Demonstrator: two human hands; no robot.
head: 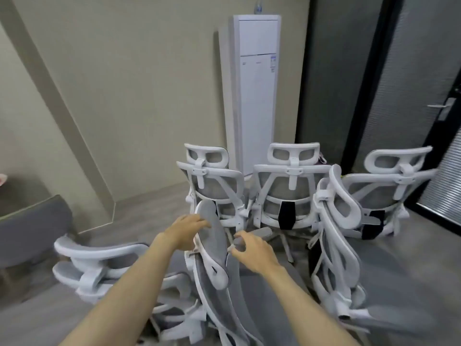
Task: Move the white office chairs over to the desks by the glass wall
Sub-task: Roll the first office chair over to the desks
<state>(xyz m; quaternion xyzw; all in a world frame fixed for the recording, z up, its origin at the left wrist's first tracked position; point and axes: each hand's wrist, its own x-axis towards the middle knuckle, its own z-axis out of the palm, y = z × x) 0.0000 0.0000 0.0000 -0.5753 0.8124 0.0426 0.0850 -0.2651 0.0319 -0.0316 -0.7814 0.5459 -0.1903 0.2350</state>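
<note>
Several white office chairs with grey mesh backs crowd the floor in front of me. The nearest chair (217, 265) is seen edge-on, directly below my arms. My left hand (185, 229) grips the left side of its headrest, fingers curled over the rim. My right hand (252, 248) closes around a grey armrest pad (262, 232) just right of that headrest. Another chair (99, 260) stands at the left, one (334, 236) at the right, and three (287, 193) line up behind, backs toward me.
A tall white floor-standing air conditioner (254, 91) stands against the beige wall behind the chairs. A dark-framed glass door with a handle (441, 106) is at the right. A grey sofa edge (32, 221) sits at the left. Grey floor shows at lower left.
</note>
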